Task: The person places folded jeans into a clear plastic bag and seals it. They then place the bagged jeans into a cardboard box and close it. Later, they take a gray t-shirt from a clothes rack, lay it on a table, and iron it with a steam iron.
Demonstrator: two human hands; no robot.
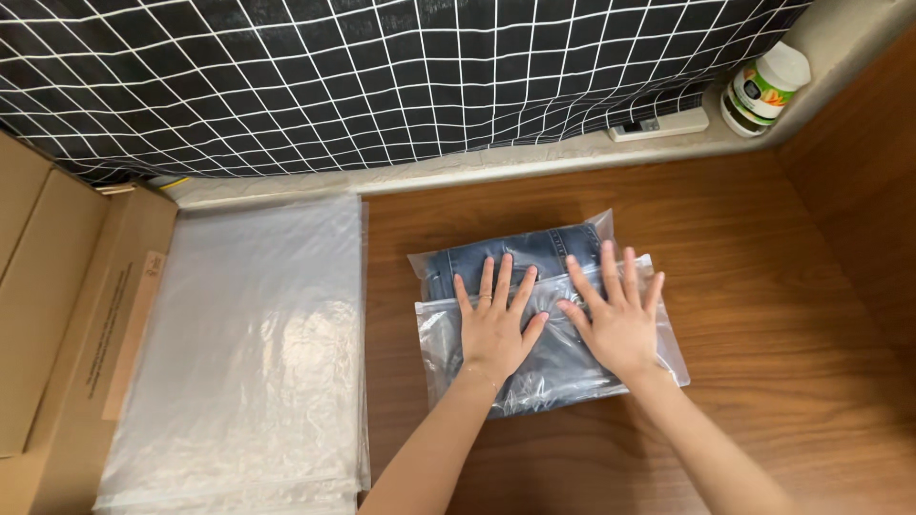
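The wooden surface (763, 315) carries everything here, with a black-and-white checked cloth (382, 76) hanging along its far edge. At the left lies a flat stack of clear bags (239, 353), with cardboard boxes (57, 305) just beside it at the edge of the view. In the far right corner, well apart from the hands, a white jar (766, 88) lies on a ledge beside a small white power strip (660, 125).

Near the middle of the surface rests a clear zip bag (563, 367) holding folded jeans (506, 253). Its near part is folded back over itself, so the denim shows most plainly at the far end.

The left hand (493, 324) and right hand (617, 319) lie flat on the bag, side by side, fingers spread and pointing away from the person, thumbs nearly meeting. Neither grip is closed on anything; both palms simply press down on the plastic.

The bundle looks soft and yielding, moderately weighty for its size, since denim is dense. The film is thin, crinkled and probably slippery, so it may slide over the cloth inside and on the wood. Nothing seems fragile, though the film could stretch or tear if pulled by one corner. The firmest hold would likely be across the thick folded denim from both sides, not the loose film at the edges.
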